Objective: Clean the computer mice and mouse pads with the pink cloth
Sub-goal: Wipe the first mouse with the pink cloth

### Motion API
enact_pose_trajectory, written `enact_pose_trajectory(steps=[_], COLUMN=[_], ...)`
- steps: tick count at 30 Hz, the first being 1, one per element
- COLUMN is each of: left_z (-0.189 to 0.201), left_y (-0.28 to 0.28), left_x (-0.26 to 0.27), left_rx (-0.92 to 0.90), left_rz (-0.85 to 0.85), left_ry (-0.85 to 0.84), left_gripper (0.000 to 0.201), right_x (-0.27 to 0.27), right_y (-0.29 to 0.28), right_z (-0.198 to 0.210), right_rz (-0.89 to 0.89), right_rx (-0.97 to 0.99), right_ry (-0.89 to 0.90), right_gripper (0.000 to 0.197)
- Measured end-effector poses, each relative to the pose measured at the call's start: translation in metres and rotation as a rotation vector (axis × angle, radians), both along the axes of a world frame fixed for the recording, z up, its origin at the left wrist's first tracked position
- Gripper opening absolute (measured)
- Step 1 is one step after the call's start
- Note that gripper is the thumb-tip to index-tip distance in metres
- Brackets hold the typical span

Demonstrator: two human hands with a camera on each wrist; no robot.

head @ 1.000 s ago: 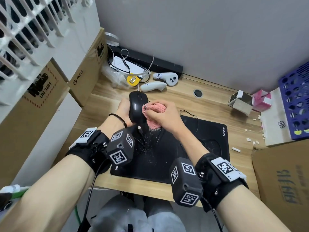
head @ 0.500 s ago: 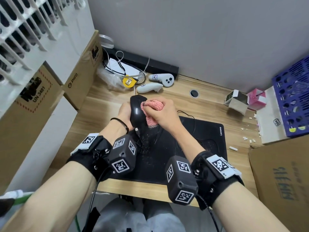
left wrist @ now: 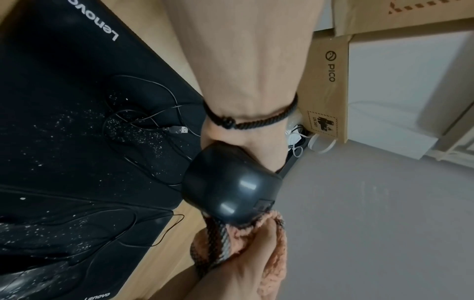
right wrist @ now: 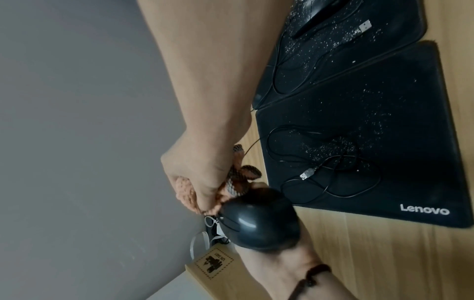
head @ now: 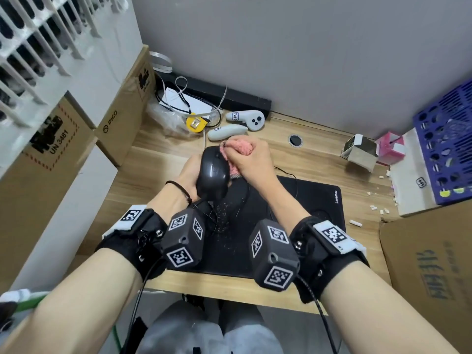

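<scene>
My left hand [head: 189, 170] grips a black wired mouse [head: 213, 175] from below and holds it up over the desk. My right hand [head: 251, 162] is closed round the bunched pink cloth [head: 238, 145] and presses it against the front right of the mouse [right wrist: 259, 225]. Two black Lenovo mouse pads [right wrist: 372, 113] lie side by side below, sprinkled with white specks. Loose cable and a USB plug [right wrist: 307, 173] rest on the nearer pad [left wrist: 64, 81]. A second black mouse [right wrist: 323, 12] lies on the other pad, largely hidden in the head view.
Two white controllers [head: 249, 118], a yellow tape measure [head: 195, 123] and tangled cables lie at the back of the desk. Cardboard boxes [head: 122, 116] line the left. At the right are small boxes [head: 360, 149], a blue basket [head: 447, 149], another cardboard box [head: 429, 264] and white crumbs [head: 378, 208].
The right hand has slid the cloth along the mouse towards its front end. The left hand has kept its hold on the mouse.
</scene>
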State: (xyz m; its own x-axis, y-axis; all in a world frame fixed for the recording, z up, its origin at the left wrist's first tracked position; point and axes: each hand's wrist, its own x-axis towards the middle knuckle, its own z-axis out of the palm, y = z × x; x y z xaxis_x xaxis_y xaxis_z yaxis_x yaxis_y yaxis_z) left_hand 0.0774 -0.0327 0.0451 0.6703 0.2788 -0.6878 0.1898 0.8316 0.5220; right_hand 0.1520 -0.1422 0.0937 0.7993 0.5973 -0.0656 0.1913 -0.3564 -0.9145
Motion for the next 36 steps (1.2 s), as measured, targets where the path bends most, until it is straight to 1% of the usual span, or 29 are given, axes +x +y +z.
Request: enact_pose_trajectory(steps=[1, 2, 3, 4, 5, 6, 7, 8, 9, 11, 12, 13, 14, 16, 18, 19, 20, 22, 24, 27, 30, 33, 34, 35, 36], left_z=[0.0, -0.003, -0.013, -0.036, -0.063, -0.078, -0.066, -0.035, -0.016, -0.001, 0.002, 0.004, 0.004, 0.002, -0.008, -0.012, -0.016, -0.014, -0.008, -0.001, 0.006, 0.012, 0.015, 0.015, 0.013], left_y=[0.001, 0.004, 0.01, 0.023, 0.037, 0.044, 0.041, 0.027, 0.016, -0.001, -0.006, -0.01, -0.01, -0.001, 0.014, 0.02, 0.024, 0.024, 0.02, 0.021, 0.018, 0.006, 0.003, 0.004, 0.008], left_x=[0.002, 0.003, 0.004, 0.008, 0.012, 0.012, 0.006, -0.003, -0.007, -0.011, -0.011, -0.009, -0.008, -0.006, -0.003, -0.004, -0.006, -0.009, -0.011, -0.013, -0.013, -0.012, -0.012, -0.013, -0.014], left_rx=[0.028, 0.044, 0.071, 0.11, 0.107, 0.082, 0.104, 0.09, 0.087, 0.1, 0.11, 0.128, 0.144, 0.156, 0.186, 0.197, 0.192, 0.166, 0.181, 0.202, 0.211, 0.181, 0.161, 0.147, 0.157], left_rz=[0.009, 0.014, 0.027, 0.041, 0.079, 0.093, 0.07, 0.07, 0.031, -0.042, -0.066, -0.085, -0.072, 0.002, 0.063, 0.089, 0.119, 0.144, 0.118, 0.028, -0.03, -0.012, -0.009, -0.007, 0.0], left_ry=[0.014, 0.023, 0.059, 0.142, 0.202, 0.241, 0.281, 0.265, 0.233, 0.135, 0.116, 0.107, 0.097, 0.113, 0.241, 0.291, 0.318, 0.335, 0.323, 0.25, 0.216, 0.07, 0.042, 0.059, 0.109], left_gripper=[0.017, 0.008, 0.014, 0.02, 0.019, 0.019, 0.02, 0.019, 0.016, 0.024, 0.027, 0.027, 0.025, 0.022, 0.02, 0.019, 0.02, 0.023, 0.028, 0.033, 0.031, 0.033, 0.033, 0.033, 0.031], right_x=[0.003, 0.002, -0.002, -0.008, -0.014, -0.02, -0.023, -0.024, -0.023, -0.017, -0.013, -0.011, -0.011, -0.018, -0.028, -0.033, -0.037, -0.04, -0.04, -0.041, -0.036, -0.023, -0.019, -0.019, -0.021], right_y=[0.001, 0.0, -0.002, -0.006, -0.011, -0.015, -0.018, -0.019, -0.017, -0.01, -0.007, -0.004, -0.004, -0.008, -0.016, -0.019, -0.021, -0.019, -0.014, -0.006, 0.009, 0.02, 0.02, 0.018, 0.014], right_z=[-0.002, 0.0, 0.002, 0.004, 0.006, 0.007, 0.005, 0.003, 0.002, -0.007, -0.01, -0.012, -0.012, -0.01, -0.006, -0.005, -0.007, -0.01, -0.01, -0.007, -0.007, -0.012, -0.012, -0.011, -0.009], right_rz=[-0.036, -0.027, 0.023, 0.107, 0.194, 0.255, 0.282, 0.277, 0.237, 0.058, -0.035, -0.094, -0.115, -0.055, 0.129, 0.244, 0.336, 0.423, 0.437, 0.41, 0.272, 0.068, 0.039, 0.058, 0.128], right_rx=[-0.006, 0.0, 0.012, 0.022, 0.022, 0.012, 0.0, -0.004, 0.008, 0.044, 0.058, 0.062, 0.065, 0.077, 0.093, 0.073, 0.029, -0.064, -0.096, -0.06, 0.007, -0.003, -0.011, -0.009, 0.001], right_ry=[-0.018, 0.001, 0.053, 0.11, 0.148, 0.16, 0.152, 0.141, 0.135, 0.111, 0.082, 0.054, 0.05, 0.135, 0.216, 0.191, 0.122, -0.023, -0.075, -0.056, -0.018, -0.057, -0.053, -0.015, 0.045], right_gripper=[0.014, 0.013, 0.011, 0.01, 0.01, 0.01, 0.011, 0.012, 0.012, 0.014, 0.013, 0.011, 0.011, 0.012, 0.01, 0.01, 0.011, 0.015, 0.015, 0.015, 0.015, 0.016, 0.016, 0.015, 0.015])
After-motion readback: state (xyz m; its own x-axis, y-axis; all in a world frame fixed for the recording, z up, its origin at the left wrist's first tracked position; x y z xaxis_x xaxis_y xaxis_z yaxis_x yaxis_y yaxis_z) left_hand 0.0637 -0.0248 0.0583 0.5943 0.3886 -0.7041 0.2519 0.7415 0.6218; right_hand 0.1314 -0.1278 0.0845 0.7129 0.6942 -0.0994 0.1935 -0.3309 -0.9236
